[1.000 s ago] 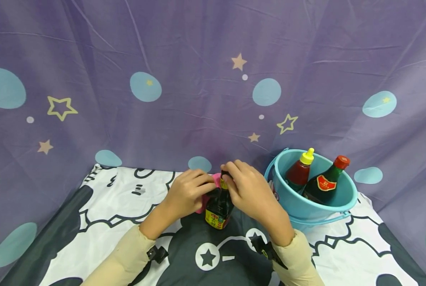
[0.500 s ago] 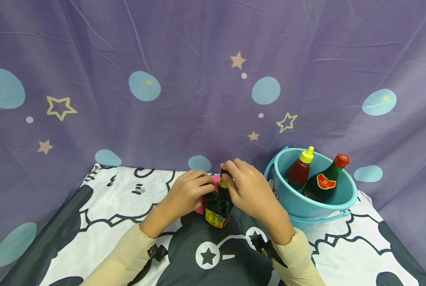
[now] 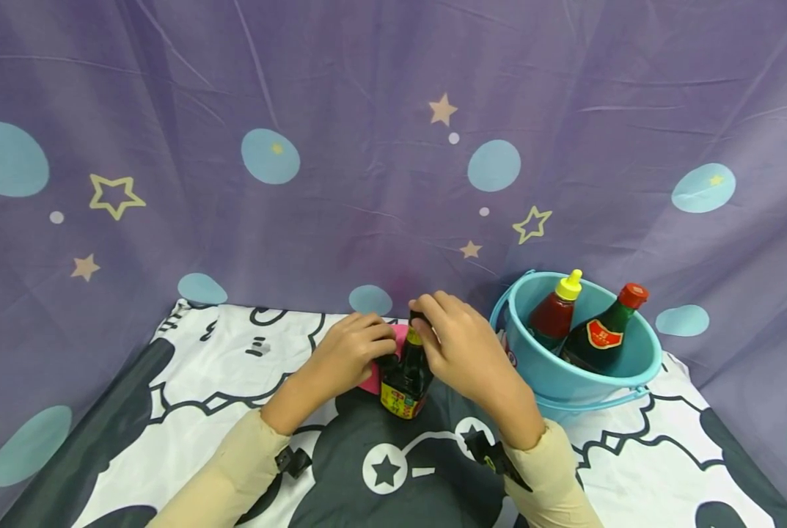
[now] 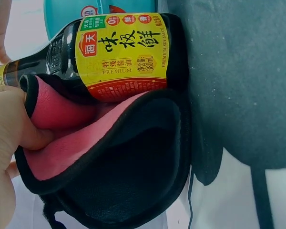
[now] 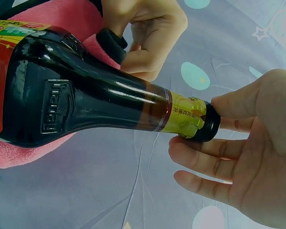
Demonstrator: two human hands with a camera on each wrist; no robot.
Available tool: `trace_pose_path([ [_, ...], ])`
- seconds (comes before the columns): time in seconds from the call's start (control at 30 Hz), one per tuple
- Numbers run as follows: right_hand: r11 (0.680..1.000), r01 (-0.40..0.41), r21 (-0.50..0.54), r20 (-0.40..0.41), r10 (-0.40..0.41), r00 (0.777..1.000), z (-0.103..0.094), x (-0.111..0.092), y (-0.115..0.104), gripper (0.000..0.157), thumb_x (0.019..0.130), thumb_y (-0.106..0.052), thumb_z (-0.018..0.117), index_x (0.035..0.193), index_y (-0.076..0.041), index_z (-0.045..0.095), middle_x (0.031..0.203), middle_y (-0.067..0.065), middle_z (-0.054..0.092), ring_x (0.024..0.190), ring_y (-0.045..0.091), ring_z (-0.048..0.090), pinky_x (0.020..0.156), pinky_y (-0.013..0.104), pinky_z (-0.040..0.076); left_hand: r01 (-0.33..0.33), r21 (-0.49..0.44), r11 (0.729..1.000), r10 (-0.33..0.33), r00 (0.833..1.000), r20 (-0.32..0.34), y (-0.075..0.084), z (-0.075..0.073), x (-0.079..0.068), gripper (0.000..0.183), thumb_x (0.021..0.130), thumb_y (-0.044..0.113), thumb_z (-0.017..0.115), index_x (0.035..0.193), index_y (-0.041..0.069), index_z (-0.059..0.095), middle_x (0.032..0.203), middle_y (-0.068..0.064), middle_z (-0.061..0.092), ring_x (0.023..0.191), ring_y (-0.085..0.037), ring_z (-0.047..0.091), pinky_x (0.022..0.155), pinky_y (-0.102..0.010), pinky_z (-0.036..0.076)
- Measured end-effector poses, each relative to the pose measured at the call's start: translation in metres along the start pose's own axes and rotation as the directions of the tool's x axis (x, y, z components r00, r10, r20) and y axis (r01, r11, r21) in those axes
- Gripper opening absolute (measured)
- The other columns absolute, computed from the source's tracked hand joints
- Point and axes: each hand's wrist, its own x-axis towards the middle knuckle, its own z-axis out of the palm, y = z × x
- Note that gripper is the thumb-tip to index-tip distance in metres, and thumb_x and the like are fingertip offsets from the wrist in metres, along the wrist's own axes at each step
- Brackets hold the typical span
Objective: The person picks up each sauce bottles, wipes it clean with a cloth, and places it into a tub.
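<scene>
A soy sauce bottle (image 3: 403, 389) with a yellow and red label stands on the patterned cloth. My right hand (image 3: 462, 348) pinches its black cap from above, thumb on one side and fingertips on the other, as the right wrist view shows. My left hand (image 3: 350, 352) grips a pink cloth (image 4: 62, 157) with black edging, thumb pressed into a fold. The pink cloth lies against the bottle's side and behind it; its dark underside faces the left wrist camera. Most of it is hidden by the bottle and hand in the head view.
At the right stands a light blue bucket (image 3: 551, 381) with its handle lowered. Inside lean a red sauce bottle (image 3: 551, 317) with a yellow tip and a dark green bottle (image 3: 601, 337) with a red cap. A purple curtain (image 3: 367, 147) hangs behind the table.
The pink cloth's black edge has shifted slightly left and down from the bottle's neck, baring more of the bottle. The right hand stays at the cap; bottle and bucket have not moved.
</scene>
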Motion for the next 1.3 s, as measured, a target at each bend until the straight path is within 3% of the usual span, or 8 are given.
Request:
trace_pose_path([
  [0.27,1.0,-0.003,0.0,0.005,0.003,1.0,0.0,0.0,0.0,0.019,0.1,-0.014,0.059,0.116,-0.007,0.068,0.095,0.004,0.066,0.074,0.015,0.053,0.067,0.031,0.048,0.026,0.015,1.0,-0.027,0.997,0.071,-0.001,0.0,-0.001,0.043,0.056,-0.013,0.074,0.089,0.016,0.075,0.094,0.002,0.071,0.092,-0.018,0.062,0.084,-0.034,0.054],
  [0.57,1.0,-0.018,0.005,0.018,0.018,1.0,0.0,0.0,0.0,0.021,0.1,-0.015,0.06,0.117,-0.008,0.068,0.096,0.003,0.066,0.075,0.014,0.053,0.068,0.031,0.049,0.05,0.036,0.998,-0.055,0.988,0.144,-0.003,0.004,-0.005,0.042,0.059,-0.013,0.072,0.088,0.016,0.076,0.095,0.003,0.072,0.091,-0.018,0.064,0.088,-0.035,0.054],
  [1.0,1.0,-0.012,0.001,0.016,0.012,1.0,0.0,0.0,0.0,0.02,0.1,-0.014,0.059,0.117,-0.008,0.068,0.097,0.003,0.066,0.077,0.015,0.055,0.071,0.033,0.05,0.056,0.03,0.998,-0.061,0.981,0.183,-0.003,0.007,-0.007,0.04,0.057,-0.011,0.071,0.086,0.016,0.075,0.092,0.003,0.071,0.091,-0.017,0.065,0.081,-0.034,0.052],
  [1.3,1.0,-0.014,0.004,0.016,0.014,1.0,0.0,-0.001,0.0,0.02,0.1,-0.014,0.059,0.117,-0.008,0.067,0.098,0.004,0.066,0.076,0.015,0.054,0.07,0.032,0.05,0.048,0.047,0.998,-0.058,0.964,0.261,-0.006,0.016,-0.013,0.037,0.056,-0.009,0.071,0.081,0.018,0.073,0.083,0.007,0.066,0.085,-0.016,0.061,0.072,-0.032,0.048],
])
